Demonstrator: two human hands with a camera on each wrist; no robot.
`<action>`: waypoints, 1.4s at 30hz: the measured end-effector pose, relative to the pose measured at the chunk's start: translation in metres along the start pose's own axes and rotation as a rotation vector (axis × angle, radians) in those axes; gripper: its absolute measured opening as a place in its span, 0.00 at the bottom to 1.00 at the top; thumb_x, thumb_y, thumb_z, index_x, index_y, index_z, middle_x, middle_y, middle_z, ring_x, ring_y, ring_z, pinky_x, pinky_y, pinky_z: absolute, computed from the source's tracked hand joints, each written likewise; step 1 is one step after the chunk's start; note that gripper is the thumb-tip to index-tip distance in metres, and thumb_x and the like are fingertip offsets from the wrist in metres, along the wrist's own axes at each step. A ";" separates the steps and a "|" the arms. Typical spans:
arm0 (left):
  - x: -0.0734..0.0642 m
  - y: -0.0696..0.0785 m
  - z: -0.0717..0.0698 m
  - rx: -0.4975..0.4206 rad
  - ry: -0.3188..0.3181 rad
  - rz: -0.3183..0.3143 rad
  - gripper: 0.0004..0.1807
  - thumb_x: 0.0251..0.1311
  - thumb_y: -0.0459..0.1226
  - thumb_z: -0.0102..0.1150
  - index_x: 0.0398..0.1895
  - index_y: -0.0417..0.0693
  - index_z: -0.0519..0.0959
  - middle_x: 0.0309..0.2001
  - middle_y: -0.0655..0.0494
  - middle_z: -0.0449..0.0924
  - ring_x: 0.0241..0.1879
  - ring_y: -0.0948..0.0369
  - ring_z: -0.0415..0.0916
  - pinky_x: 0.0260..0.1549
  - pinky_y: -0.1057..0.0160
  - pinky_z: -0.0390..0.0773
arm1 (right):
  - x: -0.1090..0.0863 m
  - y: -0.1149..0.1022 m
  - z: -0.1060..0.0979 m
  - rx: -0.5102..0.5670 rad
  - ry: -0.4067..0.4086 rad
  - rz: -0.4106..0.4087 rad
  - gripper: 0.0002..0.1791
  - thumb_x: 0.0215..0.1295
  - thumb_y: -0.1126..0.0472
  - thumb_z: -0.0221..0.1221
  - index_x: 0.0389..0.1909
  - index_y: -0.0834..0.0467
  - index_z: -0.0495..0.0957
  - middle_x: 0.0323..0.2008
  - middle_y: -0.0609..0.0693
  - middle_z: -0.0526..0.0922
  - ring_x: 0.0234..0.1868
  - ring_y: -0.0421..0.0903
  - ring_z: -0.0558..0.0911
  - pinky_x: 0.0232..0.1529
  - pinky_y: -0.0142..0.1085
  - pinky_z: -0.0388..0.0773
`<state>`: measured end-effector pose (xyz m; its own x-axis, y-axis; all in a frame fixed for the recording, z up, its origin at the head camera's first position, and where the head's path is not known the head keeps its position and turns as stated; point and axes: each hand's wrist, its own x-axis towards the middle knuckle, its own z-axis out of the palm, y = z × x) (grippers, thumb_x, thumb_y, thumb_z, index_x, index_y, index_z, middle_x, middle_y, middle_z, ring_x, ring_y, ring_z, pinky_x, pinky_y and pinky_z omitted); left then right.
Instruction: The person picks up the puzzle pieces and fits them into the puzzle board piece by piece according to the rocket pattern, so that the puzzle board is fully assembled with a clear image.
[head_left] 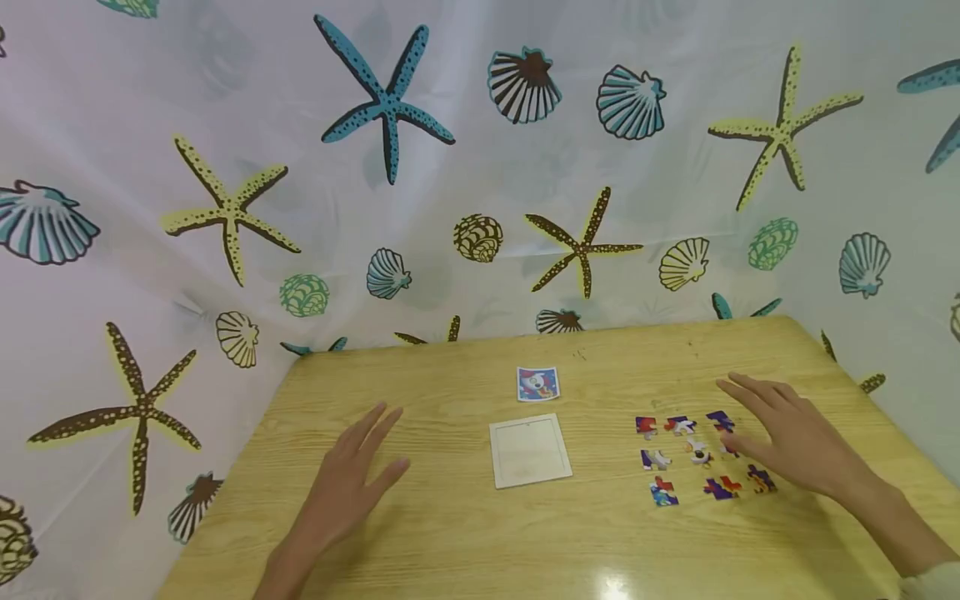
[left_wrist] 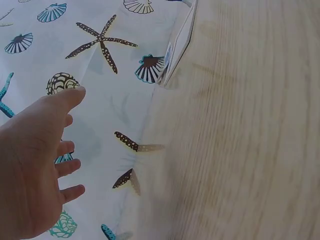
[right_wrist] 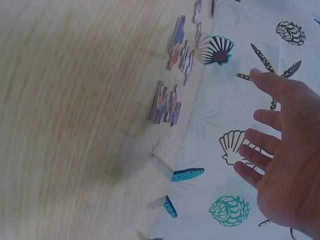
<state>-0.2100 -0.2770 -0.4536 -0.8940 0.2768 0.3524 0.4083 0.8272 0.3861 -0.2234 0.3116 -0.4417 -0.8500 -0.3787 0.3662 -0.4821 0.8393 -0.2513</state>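
My left hand [head_left: 347, 479] hovers over the left part of the table, fingers spread and holding nothing. Over the right side is my right hand [head_left: 797, 433], its fingers also extended and nothing in them. Beneath and left of it lie several loose jigsaw puzzle pieces [head_left: 699, 452] in rough rows, blue, red and white; the hand partly covers one. Between the hands is a flat white puzzle tray [head_left: 530, 451] with a thin outlined square. Just behind the tray sits a small picture card [head_left: 537, 383] showing a white cartoon animal on blue. Both wrist views show the hands apart from everything.
The wooden table [head_left: 442, 533] reaches back to a white curtain [head_left: 465, 158] printed with starfish and shells, which also hangs along both sides. Puzzle pieces [right_wrist: 165, 104] lie flat on the wood in the right wrist view.
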 end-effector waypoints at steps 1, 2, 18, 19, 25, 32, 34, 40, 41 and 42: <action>0.001 0.001 0.001 -0.031 -0.012 -0.012 0.37 0.76 0.53 0.55 0.83 0.64 0.55 0.82 0.48 0.53 0.77 0.37 0.54 0.63 0.23 0.59 | 0.001 -0.001 0.000 0.017 -0.007 0.010 0.39 0.69 0.48 0.67 0.76 0.58 0.66 0.73 0.64 0.67 0.68 0.68 0.66 0.59 0.70 0.65; 0.001 0.003 0.002 -0.062 -0.027 -0.028 0.37 0.76 0.53 0.54 0.83 0.65 0.55 0.82 0.49 0.52 0.77 0.37 0.53 0.63 0.23 0.58 | 0.003 -0.002 0.001 0.040 -0.012 0.019 0.39 0.69 0.49 0.67 0.75 0.59 0.66 0.72 0.65 0.68 0.68 0.69 0.67 0.59 0.70 0.65; 0.013 0.026 0.032 -0.351 -0.202 -0.175 0.36 0.75 0.55 0.54 0.81 0.53 0.61 0.79 0.49 0.59 0.71 0.46 0.64 0.63 0.38 0.70 | 0.028 -0.016 0.011 0.540 -0.148 0.219 0.32 0.74 0.56 0.63 0.74 0.62 0.68 0.63 0.67 0.78 0.35 0.47 0.80 0.27 0.37 0.78; 0.014 0.027 0.034 -0.359 -0.208 -0.182 0.36 0.76 0.54 0.55 0.80 0.52 0.62 0.78 0.49 0.61 0.70 0.46 0.65 0.62 0.38 0.71 | 0.029 -0.016 0.013 0.574 -0.162 0.231 0.32 0.74 0.57 0.63 0.74 0.63 0.68 0.62 0.68 0.77 0.34 0.48 0.80 0.27 0.38 0.79; 0.020 0.028 0.048 -0.387 -0.231 -0.203 0.33 0.75 0.48 0.59 0.78 0.51 0.66 0.73 0.47 0.67 0.63 0.48 0.71 0.51 0.46 0.78 | 0.037 -0.018 0.025 0.692 -0.218 0.259 0.33 0.74 0.58 0.63 0.74 0.66 0.65 0.64 0.71 0.74 0.33 0.52 0.84 0.23 0.37 0.77; 0.030 0.031 0.061 -0.384 -0.249 -0.146 0.34 0.71 0.51 0.63 0.76 0.50 0.69 0.71 0.49 0.71 0.60 0.50 0.71 0.47 0.53 0.76 | 0.045 -0.023 0.033 0.692 -0.222 0.252 0.32 0.73 0.60 0.63 0.72 0.68 0.67 0.62 0.73 0.75 0.23 0.51 0.80 0.18 0.35 0.71; 0.033 0.034 0.064 -0.390 -0.256 -0.133 0.34 0.70 0.50 0.64 0.75 0.50 0.70 0.70 0.49 0.72 0.60 0.51 0.71 0.47 0.53 0.75 | 0.047 -0.024 0.036 0.699 -0.223 0.262 0.31 0.73 0.61 0.63 0.72 0.69 0.67 0.62 0.73 0.75 0.24 0.52 0.81 0.18 0.36 0.73; 0.039 0.042 0.075 -0.378 -0.256 -0.088 0.32 0.69 0.47 0.67 0.73 0.47 0.73 0.67 0.49 0.75 0.60 0.50 0.73 0.56 0.44 0.74 | 0.052 -0.029 0.043 0.736 -0.246 0.300 0.30 0.74 0.64 0.62 0.72 0.68 0.66 0.64 0.73 0.73 0.25 0.54 0.82 0.16 0.37 0.72; 0.040 0.042 0.078 -0.374 -0.256 -0.084 0.32 0.68 0.46 0.67 0.72 0.47 0.73 0.68 0.49 0.76 0.62 0.49 0.73 0.60 0.42 0.73 | 0.053 -0.029 0.044 0.740 -0.249 0.306 0.30 0.74 0.64 0.62 0.72 0.68 0.66 0.64 0.72 0.73 0.24 0.54 0.81 0.15 0.36 0.70; 0.041 0.043 0.080 -0.373 -0.256 -0.081 0.32 0.67 0.46 0.68 0.72 0.46 0.74 0.68 0.49 0.76 0.64 0.47 0.72 0.63 0.40 0.71 | 0.054 -0.030 0.045 0.740 -0.250 0.309 0.30 0.74 0.65 0.62 0.72 0.68 0.66 0.64 0.73 0.73 0.23 0.53 0.80 0.16 0.36 0.69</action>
<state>-0.2440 -0.1906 -0.4905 -0.9234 0.3692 0.1047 0.3318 0.6312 0.7010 -0.2641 0.2485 -0.4551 -0.9466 -0.3223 -0.0030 -0.1606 0.4797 -0.8626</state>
